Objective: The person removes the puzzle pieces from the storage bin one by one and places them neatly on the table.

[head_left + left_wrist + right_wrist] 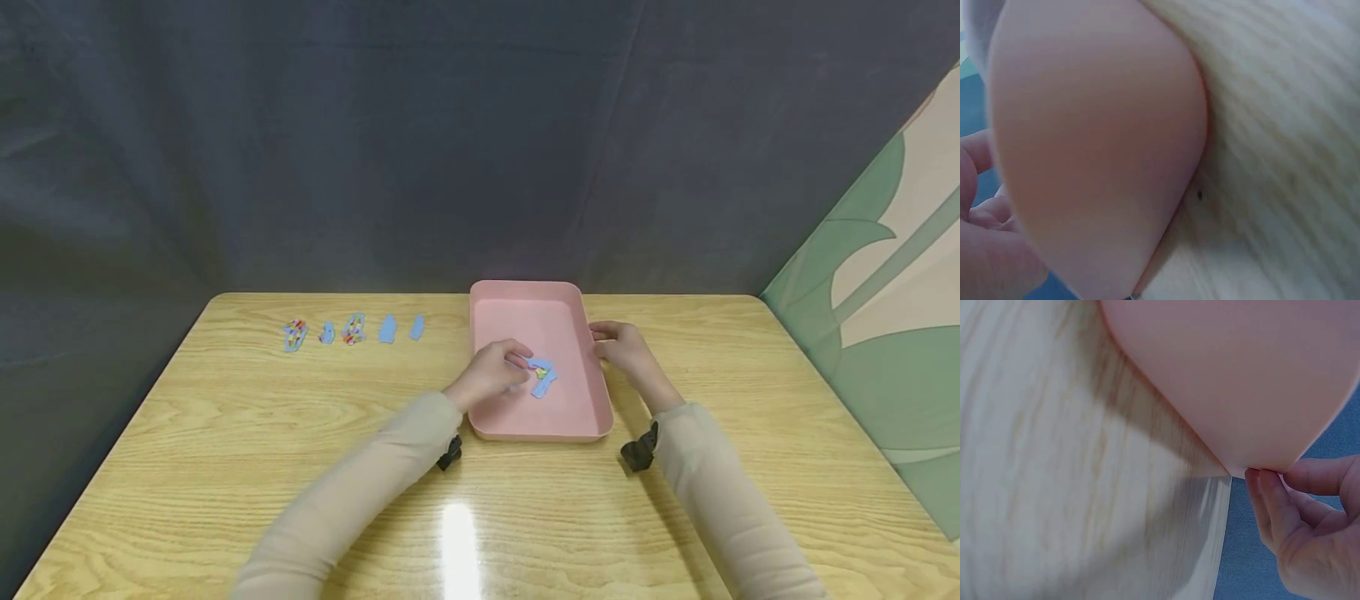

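Reaching over the shallow pink rectangular tray [543, 425] on the wood-grain bench [225, 433], the left hand [491, 372] has its fingers at the flat light-blue and yellow pieces [547, 383] inside the tray; whether they pinch any cannot be told. The right hand [626, 350] touches the tray's right wall with narrowly parted fingers. Left of the tray lies a row of five flat light-blue and multicoloured pieces [354, 328]. Beyond the tray hangs dark blue cloth [420, 150].

No words, labels, brands, numbers or signs can be read in any view. Coloured marks on the patterned flat pieces [354, 330] and the blue piece [547, 380] in the pink tray [525, 317] appear too small to be made out.
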The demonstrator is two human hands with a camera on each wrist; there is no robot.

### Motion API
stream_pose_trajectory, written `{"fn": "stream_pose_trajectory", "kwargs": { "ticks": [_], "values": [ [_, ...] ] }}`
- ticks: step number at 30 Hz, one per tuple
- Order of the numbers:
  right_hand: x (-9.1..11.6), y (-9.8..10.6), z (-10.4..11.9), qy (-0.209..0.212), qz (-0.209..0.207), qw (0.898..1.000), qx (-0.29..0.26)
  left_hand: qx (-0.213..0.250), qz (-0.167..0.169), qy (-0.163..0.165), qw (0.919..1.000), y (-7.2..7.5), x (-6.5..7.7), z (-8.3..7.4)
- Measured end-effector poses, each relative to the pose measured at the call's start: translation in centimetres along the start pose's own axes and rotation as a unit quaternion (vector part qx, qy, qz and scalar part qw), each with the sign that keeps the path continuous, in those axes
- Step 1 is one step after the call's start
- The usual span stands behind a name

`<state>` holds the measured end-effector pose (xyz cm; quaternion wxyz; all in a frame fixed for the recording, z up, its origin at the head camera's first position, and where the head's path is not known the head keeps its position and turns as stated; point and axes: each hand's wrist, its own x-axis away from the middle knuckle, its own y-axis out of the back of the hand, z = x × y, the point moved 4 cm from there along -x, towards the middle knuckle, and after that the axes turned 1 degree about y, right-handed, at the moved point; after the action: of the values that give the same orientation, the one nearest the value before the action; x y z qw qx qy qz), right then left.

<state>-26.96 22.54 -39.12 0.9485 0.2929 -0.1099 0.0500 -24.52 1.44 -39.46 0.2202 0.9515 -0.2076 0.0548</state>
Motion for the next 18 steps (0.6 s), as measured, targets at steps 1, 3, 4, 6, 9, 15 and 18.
{"fn": "stream_pose_trajectory", "kwargs": {
  "ticks": [1, 3, 4, 6, 9, 15, 18],
  "values": [
    [0.0, 0.0, 0.0, 0.001, -0.001, 1.000, 0.001, -0.004, 0.001, -0.002, 1.0000, -0.2, -0.1, 0.0],
    [0.0, 0.0, 0.0, 0.001, -0.002, 1.000, 0.003, -0.013, 0.005, -0.004, 0.9999, -0.7, -0.3, 0.0],
    [0.0, 0.0, 0.0, 0.002, -0.002, 1.000, 0.003, -0.018, 0.007, -0.006, 0.9998, -0.9, -0.4, 0.0],
    [0.0, 0.0, 0.1, 0.003, -0.003, 1.000, 0.004, -0.027, 0.009, -0.010, 0.9996, -1.3, -0.6, 0.1],
    [0.0, 0.1, 0.1, 0.002, -0.004, 1.000, 0.003, -0.035, 0.015, -0.009, 0.9992, -1.8, -0.8, 0.2],
    [-0.1, 0.1, 0.0, 0.004, -0.003, 1.000, -0.002, -0.048, 0.017, -0.011, 0.9986, -2.5, -1.2, 0.3],
    [-0.1, 0.0, 0.0, 0.002, -0.002, 1.000, -0.003, -0.059, 0.014, -0.014, 0.9980, -2.7, -1.4, 0.5]
  ]
}}
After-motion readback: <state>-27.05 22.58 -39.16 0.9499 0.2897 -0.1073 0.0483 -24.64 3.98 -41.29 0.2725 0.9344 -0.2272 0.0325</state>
